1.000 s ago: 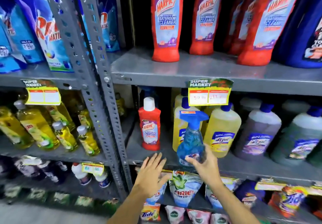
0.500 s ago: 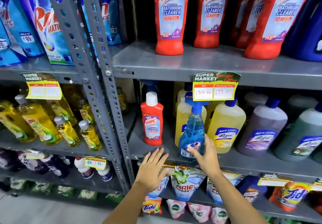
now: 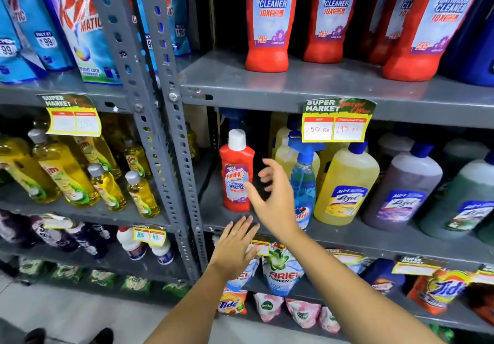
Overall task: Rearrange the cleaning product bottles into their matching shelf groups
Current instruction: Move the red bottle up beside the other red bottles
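Observation:
A small red Harpic bathroom cleaner bottle [image 3: 236, 172] with a white cap stands alone at the left end of the middle shelf [image 3: 347, 236]. Right of it stands a blue spray bottle [image 3: 303, 180], in front of yellow Lizol bottles [image 3: 346, 183]. Large red Harpic bottles [image 3: 270, 20] line the shelf above. My right hand [image 3: 272, 199] is open, fingers spread, between the small Harpic bottle and the spray bottle, holding nothing. My left hand [image 3: 235, 244] is open and flat at the middle shelf's front edge, below the small Harpic bottle.
Purple and green Lizol bottles [image 3: 403, 191] fill the middle shelf's right side. A grey upright post [image 3: 171, 156] divides the bays; yellow dish-liquid bottles [image 3: 66, 172] stand in the left bay. Detergent pouches [image 3: 283, 271] hang below, and a price tag [image 3: 336, 121] hangs above the spray bottle.
My right hand set the blue spray bottle down on the middle shelf, let go of it and moved left towards the small red Harpic bottle. The left hand rose slightly.

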`<action>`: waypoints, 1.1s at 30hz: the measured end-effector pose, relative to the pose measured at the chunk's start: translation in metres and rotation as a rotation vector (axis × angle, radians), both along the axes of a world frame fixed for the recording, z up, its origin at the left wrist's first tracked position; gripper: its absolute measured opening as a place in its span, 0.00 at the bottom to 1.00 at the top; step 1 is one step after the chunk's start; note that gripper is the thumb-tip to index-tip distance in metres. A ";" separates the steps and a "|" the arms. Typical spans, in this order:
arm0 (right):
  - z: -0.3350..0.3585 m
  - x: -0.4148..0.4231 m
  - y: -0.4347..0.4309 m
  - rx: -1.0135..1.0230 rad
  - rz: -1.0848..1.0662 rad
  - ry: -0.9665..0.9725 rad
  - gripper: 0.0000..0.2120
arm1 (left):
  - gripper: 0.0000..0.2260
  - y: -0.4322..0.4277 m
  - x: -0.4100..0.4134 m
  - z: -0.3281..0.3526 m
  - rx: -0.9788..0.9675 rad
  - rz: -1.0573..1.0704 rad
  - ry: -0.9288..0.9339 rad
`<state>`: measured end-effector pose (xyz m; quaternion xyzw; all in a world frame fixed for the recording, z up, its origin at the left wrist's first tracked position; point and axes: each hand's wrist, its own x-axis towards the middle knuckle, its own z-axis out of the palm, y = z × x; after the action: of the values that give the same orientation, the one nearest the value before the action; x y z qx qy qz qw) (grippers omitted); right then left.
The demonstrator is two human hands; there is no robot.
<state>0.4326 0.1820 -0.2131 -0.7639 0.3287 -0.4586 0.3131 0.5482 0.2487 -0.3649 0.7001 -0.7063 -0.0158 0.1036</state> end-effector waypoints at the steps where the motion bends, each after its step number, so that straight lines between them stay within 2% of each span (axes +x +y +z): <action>1: 0.000 0.012 0.000 0.102 0.006 0.008 0.33 | 0.30 0.001 0.000 0.002 0.028 -0.006 0.025; 4: -0.007 0.041 -0.010 0.302 -0.031 0.147 0.50 | 0.24 0.001 0.003 -0.005 -0.005 -0.009 0.034; 6: -0.012 0.052 -0.024 0.423 -0.049 0.234 0.56 | 0.23 -0.001 0.005 -0.008 -0.022 -0.006 0.021; 7: -0.015 0.057 -0.031 0.486 -0.045 0.241 0.55 | 0.23 -0.001 0.005 -0.009 -0.027 -0.004 0.008; 9: -0.024 0.065 -0.043 0.558 -0.018 0.223 0.45 | 0.25 -0.002 0.004 -0.007 -0.005 0.004 -0.031; 11: -0.031 0.067 -0.051 0.552 -0.007 0.213 0.32 | 0.27 -0.001 0.004 -0.004 0.007 0.016 -0.050; 13: -0.035 0.064 -0.057 0.530 -0.002 0.192 0.26 | 0.28 -0.002 0.004 -0.004 0.011 0.017 -0.057; 19: -0.027 0.043 -0.054 0.384 0.101 0.199 0.21 | 0.30 -0.002 0.004 -0.005 0.051 0.021 -0.080; 23: 0.005 0.026 -0.034 0.311 0.216 0.167 0.19 | 0.30 0.003 0.008 0.002 -0.010 -0.041 0.023; 28: 0.099 -0.015 0.006 0.135 0.316 -0.046 0.16 | 0.25 0.007 0.014 0.047 -0.170 -0.065 0.084; 33: 0.211 -0.066 0.020 -0.091 0.273 -0.349 0.14 | 0.20 -0.006 -0.002 0.146 -0.613 -0.143 0.143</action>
<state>0.3662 0.2021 -0.0023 -0.7236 0.1423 -0.5516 0.3897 0.5465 0.2429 -0.2185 0.5820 -0.7166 0.1415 0.3575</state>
